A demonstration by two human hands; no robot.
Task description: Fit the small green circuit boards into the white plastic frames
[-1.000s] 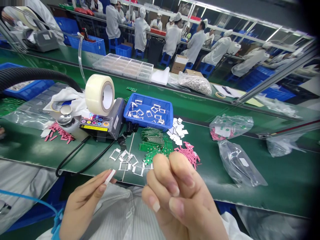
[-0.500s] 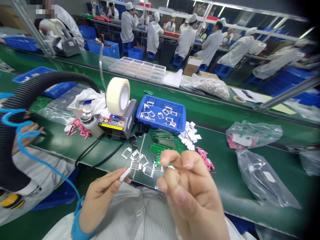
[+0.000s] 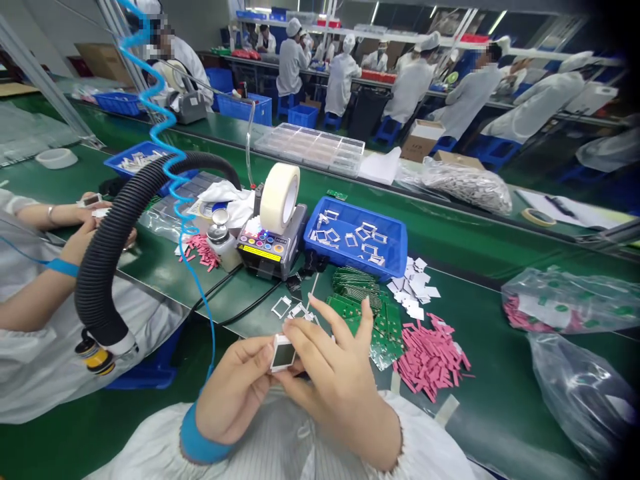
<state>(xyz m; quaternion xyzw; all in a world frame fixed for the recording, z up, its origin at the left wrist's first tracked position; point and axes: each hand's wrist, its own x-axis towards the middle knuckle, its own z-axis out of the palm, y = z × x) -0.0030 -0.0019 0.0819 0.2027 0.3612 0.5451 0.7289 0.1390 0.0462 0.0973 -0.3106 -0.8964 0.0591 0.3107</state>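
I have my left hand (image 3: 243, 383) pinching the left side of a little white frame (image 3: 283, 354) with a dark square in it. My right hand (image 3: 340, 373) is on the other side. It has one finger on the top edge and the thumb by the bottom edge, so it looks like a soft pinch, while two other fingers stick up and apart. The white frame sits right between both hands, over the near edge of the tabletop (image 3: 493, 373), tipped a bit toward me.

To do this well, I think the left hand should just hold, and the right hand should do the small pushing. I would press on the edges and not on the dark square, since it may smudge. A hard squeeze could bend the thin sides.

Just past the hands lie loose white frames (image 3: 281, 307) and green boards (image 3: 357, 293). Pink strips (image 3: 433, 353) are to the right of my right hand. I cannot see the back of the frame.
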